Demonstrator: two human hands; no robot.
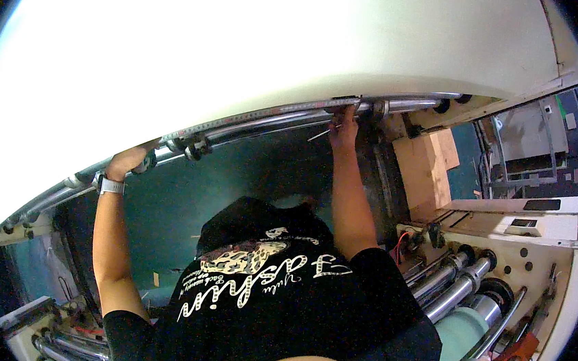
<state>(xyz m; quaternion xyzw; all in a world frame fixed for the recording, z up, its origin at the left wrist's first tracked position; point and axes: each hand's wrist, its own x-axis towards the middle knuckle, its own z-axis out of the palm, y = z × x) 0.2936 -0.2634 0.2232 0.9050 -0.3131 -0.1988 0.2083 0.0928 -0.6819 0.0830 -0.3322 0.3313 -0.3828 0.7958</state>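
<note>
A steel measuring tape [250, 116] lies stretched along a metal shaft [287, 122] under the edge of a large white panel. Toward its left end, my left hand [129, 160], with a white watch [111, 185] at the wrist, is closed at the tape; its fingertips are partly hidden, and a dark rounded part [145, 162] shows beside them. My right hand [344, 129] is raised to the right end of the tape, fingers closed on it. A thin metal rod [318, 135] sticks out leftward from that same hand. Dark collars [197, 148] sit on the shaft between the hands.
Overhead spreads the white panel [247, 32]. To the right are a cardboard box [427, 175] and a cream machine frame [563, 273] with shiny rollers [458, 288] and a pale green roller [461, 336]. More rollers [71, 350] lie at lower left. My black shirt [304, 319] fills the lower middle.
</note>
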